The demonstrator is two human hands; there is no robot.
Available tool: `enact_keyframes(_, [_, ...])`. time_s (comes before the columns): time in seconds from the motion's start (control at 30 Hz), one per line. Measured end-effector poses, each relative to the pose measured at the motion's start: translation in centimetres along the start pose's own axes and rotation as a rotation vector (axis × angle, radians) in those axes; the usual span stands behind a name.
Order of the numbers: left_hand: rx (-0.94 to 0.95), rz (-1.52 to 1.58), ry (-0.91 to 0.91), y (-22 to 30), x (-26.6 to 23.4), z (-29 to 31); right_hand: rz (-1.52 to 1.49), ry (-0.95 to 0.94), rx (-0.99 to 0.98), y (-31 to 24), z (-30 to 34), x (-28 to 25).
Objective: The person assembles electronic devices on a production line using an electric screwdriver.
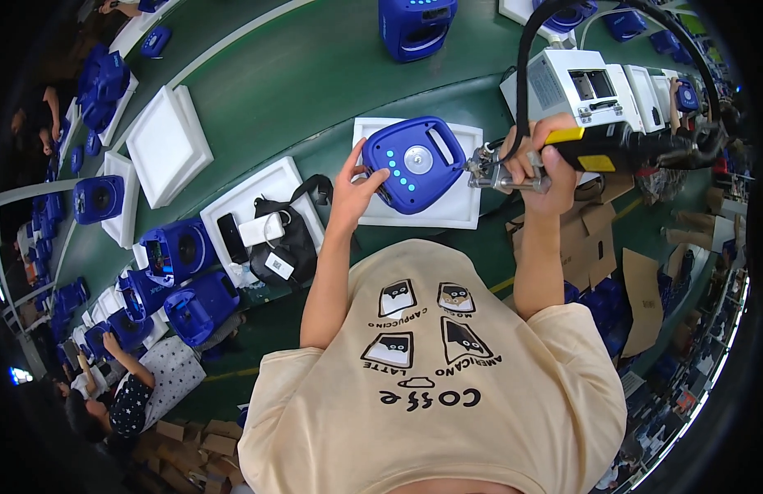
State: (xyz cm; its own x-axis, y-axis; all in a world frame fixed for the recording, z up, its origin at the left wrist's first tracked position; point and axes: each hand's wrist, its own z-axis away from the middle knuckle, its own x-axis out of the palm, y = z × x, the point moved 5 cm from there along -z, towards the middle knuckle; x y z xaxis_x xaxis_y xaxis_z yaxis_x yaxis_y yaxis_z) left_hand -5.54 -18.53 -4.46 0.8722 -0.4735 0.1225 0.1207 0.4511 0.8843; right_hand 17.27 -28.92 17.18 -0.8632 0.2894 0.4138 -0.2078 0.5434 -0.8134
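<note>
A blue plastic speaker housing (433, 191) with a carry-handle opening, a round silver knob and a row of light-blue buttons lies on a white foam tray (467, 212). My left hand (354, 191) grips its left edge, thumb on the face near the buttons and fingers along the side. In my right hand (548, 165) is a black-and-yellow power screwdriver (608, 151), held sideways. Its metal nose (485, 170) points left at the housing's right edge by the handle; whether it touches, I cannot tell. A black cable loops up from the tool.
Left of the tray, another foam tray (292, 174) holds a black bag (292, 251), a phone and a white power bank. A white machine (558, 86) stands at the right. Another blue speaker (416, 31) is on the green line ahead. Co-workers sit along the left.
</note>
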Motion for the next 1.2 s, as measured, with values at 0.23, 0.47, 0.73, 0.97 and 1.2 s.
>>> enact_keyframes(0.23, [0.028,-0.002,-0.004,-0.9,-0.5,-0.2,-0.097,-0.284,-0.023,-8.3,-5.2,5.5])
enact_keyframes(0.47, [0.082,-0.009,-0.024,-0.4,-0.5,0.3,0.007,-0.361,-0.024,-4.2,-6.9,10.5])
enact_keyframes(0.73, [0.095,-0.018,-0.027,-0.9,-1.1,0.1,0.085,-0.265,0.007,2.7,-6.3,10.7])
enact_keyframes(0.97, [0.088,-0.043,-0.027,-0.6,-1.4,0.2,-0.107,-0.216,0.002,4.0,-6.3,11.6])
enact_keyframes(1.2, [0.082,-0.016,-0.001,-0.3,-1.4,0.5,-0.034,-0.257,0.041,4.3,-6.1,11.5])
